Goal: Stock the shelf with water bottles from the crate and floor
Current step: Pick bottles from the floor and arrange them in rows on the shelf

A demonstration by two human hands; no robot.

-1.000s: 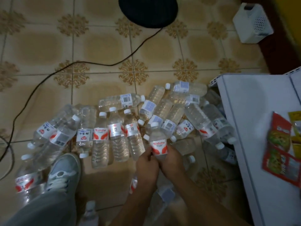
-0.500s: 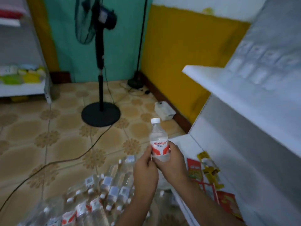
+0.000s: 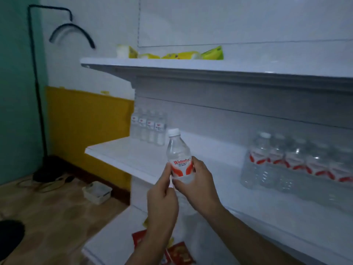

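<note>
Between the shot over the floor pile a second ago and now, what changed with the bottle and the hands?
The clear plastic water bottle with the red-and-white label has been lifted from the pile of bottles on the floor up in front of the white middle shelf, upright, not yet set down. The view swung from the floor to the shelving. Unchanged: left hand and right hand both keep their grip on it.

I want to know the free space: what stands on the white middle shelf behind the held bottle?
On the white middle shelf, four clear labelled bottles stand at the back left and a bottle row at right. Both hands hide part.
</note>
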